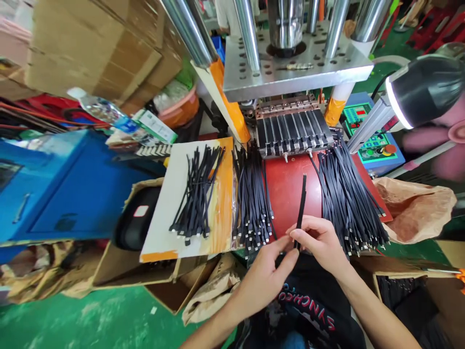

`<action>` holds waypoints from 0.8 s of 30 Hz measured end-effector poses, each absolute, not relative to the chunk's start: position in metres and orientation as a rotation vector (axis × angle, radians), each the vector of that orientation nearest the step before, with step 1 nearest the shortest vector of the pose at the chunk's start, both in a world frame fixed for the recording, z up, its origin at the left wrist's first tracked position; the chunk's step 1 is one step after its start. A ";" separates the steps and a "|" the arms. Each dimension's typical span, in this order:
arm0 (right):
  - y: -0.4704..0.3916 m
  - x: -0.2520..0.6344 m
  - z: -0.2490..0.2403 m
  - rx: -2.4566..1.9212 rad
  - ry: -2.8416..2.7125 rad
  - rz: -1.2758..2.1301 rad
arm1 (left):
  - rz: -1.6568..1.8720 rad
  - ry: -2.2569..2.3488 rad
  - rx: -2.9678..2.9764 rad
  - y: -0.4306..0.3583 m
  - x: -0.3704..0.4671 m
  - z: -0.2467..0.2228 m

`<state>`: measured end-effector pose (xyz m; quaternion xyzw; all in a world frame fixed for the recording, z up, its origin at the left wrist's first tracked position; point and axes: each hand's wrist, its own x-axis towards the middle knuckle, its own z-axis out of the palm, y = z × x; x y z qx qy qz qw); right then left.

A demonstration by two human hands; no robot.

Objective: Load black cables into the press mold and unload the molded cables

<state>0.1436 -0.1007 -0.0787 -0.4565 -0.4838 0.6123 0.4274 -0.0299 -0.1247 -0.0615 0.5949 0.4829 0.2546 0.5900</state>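
Note:
Close in front of my body, a flat black cable (302,206) stands nearly upright, its thin bare end pointing away from me. Thumb and fingertips of my right hand (321,237) pinch it partway down. Just below, my left hand (269,266) is closed on its lower part, which the fingers partly hide. Beyond the hands lies a red mat (290,194). A heap of similar cables with metal plugs (347,198) spreads to the right of the hands, and another cable heap (252,194) lies to the left.
A multi-slot metal mould (294,128) sits under the press plate (298,80). A tied cable bundle (198,194) rests on a white board (167,194) at left. At right are a lamp (423,92), a control box (374,150), brown paper (417,208) and a carton (370,278).

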 end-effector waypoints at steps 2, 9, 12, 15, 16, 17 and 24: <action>-0.102 0.147 -0.081 -1.125 -1.303 1.421 | 0.768 1.166 1.467 -0.105 -0.034 -0.053; -0.111 0.147 -0.088 -1.117 -1.564 1.095 | 0.889 1.100 1.755 -0.055 -0.030 -0.010; -0.114 0.149 -0.089 -1.124 -1.547 0.980 | 0.890 1.072 1.710 -0.057 -0.030 -0.006; -0.113 0.153 -0.087 -1.109 -1.563 0.921 | 0.894 1.041 1.607 -0.060 -0.032 -0.008; -0.112 0.153 -0.085 -1.107 -1.572 0.909 | 0.892 1.028 1.573 -0.060 -0.033 -0.009; -0.110 0.153 -0.084 -1.107 -1.581 0.899 | 0.889 1.011 1.544 -0.060 -0.034 -0.009; -0.098 0.145 -0.066 -1.118 -1.616 0.944 | 0.901 0.984 1.609 -0.057 -0.036 -0.010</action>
